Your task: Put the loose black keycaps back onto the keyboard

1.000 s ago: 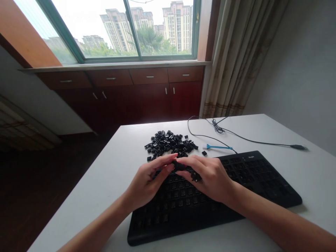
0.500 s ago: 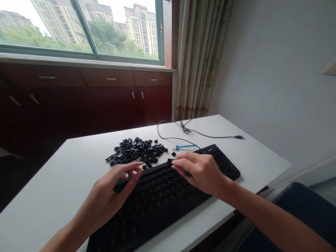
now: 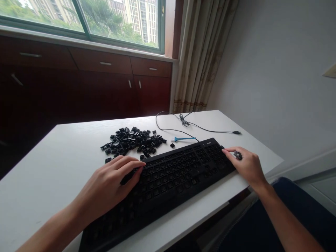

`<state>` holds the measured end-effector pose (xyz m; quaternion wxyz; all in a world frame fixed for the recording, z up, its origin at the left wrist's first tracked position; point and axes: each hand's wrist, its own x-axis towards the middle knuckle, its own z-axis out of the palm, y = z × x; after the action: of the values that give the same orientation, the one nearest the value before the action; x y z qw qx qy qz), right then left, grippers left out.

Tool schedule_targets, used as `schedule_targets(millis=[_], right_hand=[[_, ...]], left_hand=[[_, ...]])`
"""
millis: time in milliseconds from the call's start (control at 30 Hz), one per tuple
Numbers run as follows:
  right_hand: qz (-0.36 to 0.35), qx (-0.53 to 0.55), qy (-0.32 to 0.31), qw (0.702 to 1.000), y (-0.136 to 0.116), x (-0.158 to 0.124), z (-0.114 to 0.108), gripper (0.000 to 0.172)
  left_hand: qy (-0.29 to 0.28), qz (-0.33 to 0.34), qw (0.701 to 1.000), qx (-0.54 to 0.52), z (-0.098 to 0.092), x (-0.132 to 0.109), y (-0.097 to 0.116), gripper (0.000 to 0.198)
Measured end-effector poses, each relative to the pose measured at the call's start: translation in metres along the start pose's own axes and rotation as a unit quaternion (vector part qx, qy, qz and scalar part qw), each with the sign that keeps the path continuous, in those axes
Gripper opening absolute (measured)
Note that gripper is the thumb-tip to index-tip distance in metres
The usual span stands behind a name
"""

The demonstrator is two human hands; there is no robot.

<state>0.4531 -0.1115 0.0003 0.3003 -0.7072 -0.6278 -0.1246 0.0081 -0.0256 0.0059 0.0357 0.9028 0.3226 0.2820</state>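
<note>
A black keyboard (image 3: 170, 185) lies slantwise on the table, its rows showing bare key sockets. My left hand (image 3: 112, 180) rests over its left part, thumb and fingers curled at the top edge; the palm hides some rows. At the right end, my right hand (image 3: 244, 162) pinches a small black piece (image 3: 222, 147) that looks like a keycap, close against the keyboard's edge. A shiny dark object (image 3: 238, 155) sits among that hand's curled fingers, too small to name. Behind the keyboard spreads a heap of loose black keycaps (image 3: 133, 141).
A single keycap (image 3: 172, 145) lies apart from the heap, near a blue tool (image 3: 185, 139). The black cable (image 3: 207, 131) loops over the back of the white table (image 3: 60, 150) to a plug. Wooden cabinets (image 3: 105, 84) stand beyond, with a wall to the right.
My right hand has moved right, from above the keyboard's middle to its right end, uncovering the sockets. My left hand stays at the top edge. The camera view has tilted down slightly.
</note>
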Motion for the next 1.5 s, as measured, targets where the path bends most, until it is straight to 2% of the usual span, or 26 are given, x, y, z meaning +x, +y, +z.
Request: schedule_targets(millis=[300, 700, 967, 1133, 1367, 1500], right_hand=[[-0.028, -0.054, -0.019, 0.998, -0.012, 0.0, -0.003, 0.02], [-0.039, -0.074, -0.048, 0.995, -0.008, 0.0, -0.011, 0.019], [-0.049, -0.092, -0.041, 0.994, -0.01, -0.001, -0.011, 0.019], [-0.041, -0.089, -0.039, 0.994, -0.01, -0.001, -0.011, 0.018], [-0.03, -0.118, -0.067, 0.99, -0.016, -0.001, -0.011, 0.02], [-0.004, -0.086, -0.076, 0.993, -0.024, 0.006, -0.02, 0.025]], left_hand=[[0.001, -0.009, 1.0, 0.004, 0.0, -0.001, 0.002, 0.019], [-0.008, 0.0, 1.0, -0.003, -0.001, -0.001, 0.003, 0.02], [-0.005, 0.006, 1.0, -0.001, -0.003, -0.001, 0.004, 0.02], [0.018, 0.016, 1.0, 0.007, -0.001, 0.0, 0.003, 0.017], [0.014, 0.018, 1.0, 0.01, -0.001, 0.0, 0.002, 0.018], [0.016, 0.02, 1.0, 0.013, 0.0, -0.001, 0.001, 0.018]])
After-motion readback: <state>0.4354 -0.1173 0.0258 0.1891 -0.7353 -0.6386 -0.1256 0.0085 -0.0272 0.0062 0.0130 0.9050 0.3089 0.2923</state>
